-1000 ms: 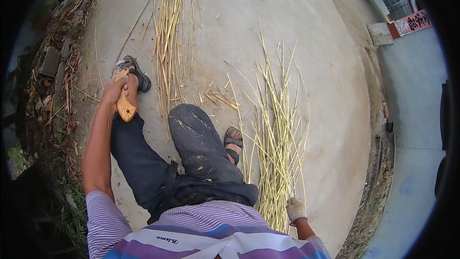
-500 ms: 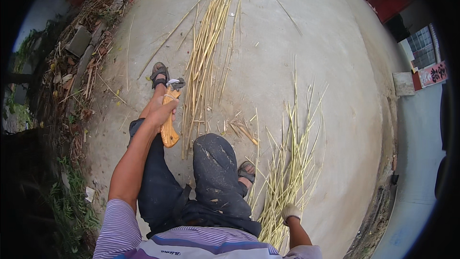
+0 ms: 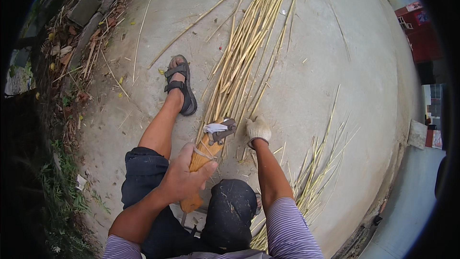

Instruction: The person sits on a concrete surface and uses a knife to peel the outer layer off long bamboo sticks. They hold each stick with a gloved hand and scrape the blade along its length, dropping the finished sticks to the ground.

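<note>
Gripping wood-handled tool (image 3: 209,151) w/ L hand (image 3: 188,175), w/ metal head (image 3: 224,130) fwd of fist, butt (image 3: 192,203) behind; holding gloved R hand (image 3: 258,130) nr stalk bundle (image 3: 249,52) btwn L & R floor (image 3: 330,74) edges, can't tell if clenched.

Your gloved right hand (image 3: 259,130) has an open lane over the concrete floor (image 3: 309,91) to its right, between the far stalk bundle (image 3: 247,57) and the near-right stalk pile (image 3: 320,172), but to its left the wooden-handled tool (image 3: 211,149) in your left hand (image 3: 184,176) blocks the way, with your bent knee (image 3: 231,206) on the near side.
</note>
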Available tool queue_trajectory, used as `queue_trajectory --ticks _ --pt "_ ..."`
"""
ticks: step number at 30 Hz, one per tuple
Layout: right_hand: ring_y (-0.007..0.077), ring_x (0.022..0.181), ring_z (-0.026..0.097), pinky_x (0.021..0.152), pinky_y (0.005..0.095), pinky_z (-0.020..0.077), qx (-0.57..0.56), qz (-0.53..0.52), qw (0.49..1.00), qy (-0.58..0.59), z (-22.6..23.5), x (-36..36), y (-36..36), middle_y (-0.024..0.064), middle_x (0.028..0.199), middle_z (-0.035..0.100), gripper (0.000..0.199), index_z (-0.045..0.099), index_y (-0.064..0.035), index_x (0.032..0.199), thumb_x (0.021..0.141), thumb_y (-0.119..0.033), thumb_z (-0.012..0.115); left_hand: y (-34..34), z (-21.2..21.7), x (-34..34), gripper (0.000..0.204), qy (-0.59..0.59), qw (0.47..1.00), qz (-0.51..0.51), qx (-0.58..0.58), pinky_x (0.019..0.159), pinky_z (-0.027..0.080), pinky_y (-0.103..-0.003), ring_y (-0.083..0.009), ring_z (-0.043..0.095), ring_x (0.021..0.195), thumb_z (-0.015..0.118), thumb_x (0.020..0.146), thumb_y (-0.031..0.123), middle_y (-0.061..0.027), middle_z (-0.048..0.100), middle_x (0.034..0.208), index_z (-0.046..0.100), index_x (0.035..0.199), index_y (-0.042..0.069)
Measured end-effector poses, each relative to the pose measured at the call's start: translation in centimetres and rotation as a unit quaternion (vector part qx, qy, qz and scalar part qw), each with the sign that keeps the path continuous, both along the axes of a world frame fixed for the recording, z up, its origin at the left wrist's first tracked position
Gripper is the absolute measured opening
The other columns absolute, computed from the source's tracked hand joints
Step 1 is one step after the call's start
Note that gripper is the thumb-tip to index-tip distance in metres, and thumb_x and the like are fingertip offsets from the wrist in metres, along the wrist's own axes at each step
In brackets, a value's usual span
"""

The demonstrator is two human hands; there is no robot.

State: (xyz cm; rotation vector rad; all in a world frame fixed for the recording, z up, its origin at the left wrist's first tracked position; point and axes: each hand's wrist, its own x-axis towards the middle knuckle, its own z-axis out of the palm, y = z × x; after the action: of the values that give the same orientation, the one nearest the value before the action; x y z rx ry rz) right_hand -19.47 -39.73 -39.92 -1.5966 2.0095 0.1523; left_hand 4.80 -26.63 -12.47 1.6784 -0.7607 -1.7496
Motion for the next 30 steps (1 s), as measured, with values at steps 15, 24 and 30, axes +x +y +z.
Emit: queue_trajectory --ticks 15,24,30 --pt "0.0130 0.066 0.060 0.054 0.0276 0.0472 0.036 -0.240 0.926 -0.290 3.7 -5.8 7.8 0.0075 0.088 0.068 0.019 0.065 -0.0015 0.101 0.082 -0.003 0.066 1.1 -2.2 1.6 0.032 0.010 0.998 0.026 -0.059 0.049 0.047 -0.027 -0.0082 0.057 0.054 0.068 0.096 0.022 -0.0031 0.059 0.071 0.048 0.103 -0.002" --pt "0.0201 0.082 0.066 0.074 0.0350 0.0568 0.020 -0.271 0.883 -0.383 27.1 -13.2 39.6 0.0097 0.093 0.068 0.015 0.062 0.0000 0.108 0.095 -0.003 0.057 1.4 -3.8 1.7 0.027 0.000 0.991 0.075 -0.107 0.048 0.047 -0.029 -0.0111 0.057 0.052 0.067 0.095 0.019 -0.0036 0.058 0.071 0.050 0.103 0.000" --pt "0.0171 0.076 0.064 0.071 0.0288 0.0543 0.105 -0.328 0.779 -0.524 28.6 -15.3 36.2 0.0138 0.099 0.069 0.060 0.040 0.0065 0.143 0.089 -0.006 0.062 0.7 -7.1 0.2 0.034 -0.019 0.992 0.057 -0.112 0.046 0.048 -0.033 -0.0147 0.059 0.051 0.069 0.091 0.020 -0.0079 0.059 0.072 0.049 0.103 -0.004"
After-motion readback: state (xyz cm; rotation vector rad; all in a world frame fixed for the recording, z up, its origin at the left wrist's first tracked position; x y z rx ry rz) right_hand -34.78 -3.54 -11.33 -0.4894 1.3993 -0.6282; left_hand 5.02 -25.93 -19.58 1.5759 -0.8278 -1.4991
